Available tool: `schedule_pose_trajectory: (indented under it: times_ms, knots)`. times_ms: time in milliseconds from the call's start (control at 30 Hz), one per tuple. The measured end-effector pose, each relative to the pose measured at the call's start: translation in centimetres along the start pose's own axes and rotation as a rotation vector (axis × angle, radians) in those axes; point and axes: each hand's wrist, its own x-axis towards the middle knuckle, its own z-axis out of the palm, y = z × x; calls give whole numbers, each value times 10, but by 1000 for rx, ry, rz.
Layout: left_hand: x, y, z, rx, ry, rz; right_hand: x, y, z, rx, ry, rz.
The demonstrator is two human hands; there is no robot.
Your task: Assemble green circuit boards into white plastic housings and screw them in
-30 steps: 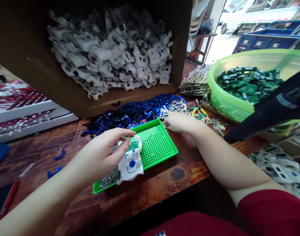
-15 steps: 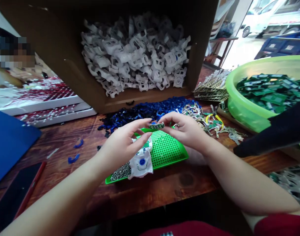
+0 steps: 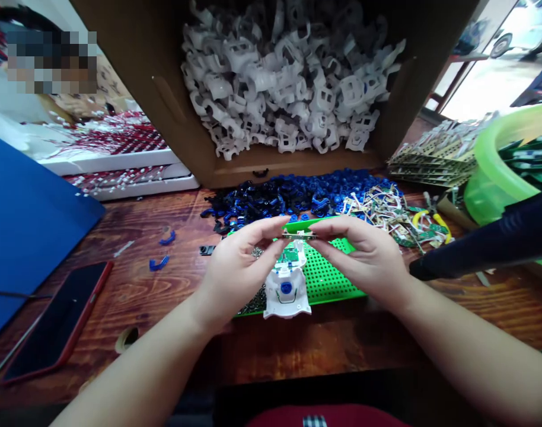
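Between my two hands a small circuit board [image 3: 299,235] is held nearly edge-on. My left hand [image 3: 246,261] pinches its left end between thumb and fingers. At the right end, my right hand [image 3: 364,255] pinches it the same way. Just below the board, a white plastic housing [image 3: 287,299] with a round blue button lies on the green perforated tray [image 3: 333,276]. A green circuit board [image 3: 289,255] sits in the upper white part. Small metal screws [image 3: 253,302] fill the tray's left end, partly hidden by my left hand.
A cardboard box [image 3: 226,177] of white plastic shells stands behind blue and black plastic parts [image 3: 289,193]. Wired boards [image 3: 378,207] and yellow-handled pliers [image 3: 440,225] lie right, near a light-green tub [image 3: 493,178] and a dark tube [image 3: 475,237]. A phone [image 3: 60,320] lies left.
The view has turned, so the scene sits further right and slightly differently tilted. Both hands still hold the small board, which now shows its thin edge more than its face.
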Motion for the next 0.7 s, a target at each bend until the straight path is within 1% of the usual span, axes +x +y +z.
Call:
schedule_pose_trajectory:
  times_ms: [67, 167, 233, 300, 400, 567, 633, 700]
  knots:
    - [-3, -1, 0, 14, 42, 10, -3, -2, 2, 9, 14, 48]
    - [-4, -4, 0, 90, 73, 137, -4, -1, 3, 13, 36, 98]
    - [-4, -7, 0, 116, 56, 227, -4, 0, 3, -22, 26, 83]
    - [-3, -8, -2, 100, 13, 256, -4, 1, 2, -82, -7, 41]
    - [-2, -9, -4, 47, -34, 201, -5, 2, 0, -135, -73, -2]
    - [1, -6, -1, -31, -74, 84, -6, 11, 0, -106, -150, -54]
    - [3, -5, 2, -65, -104, 8, -6, 15, 2, -67, -144, -52]
    - [7, -4, 3, -91, -151, -45, -8, 19, 3, 13, -111, 10]
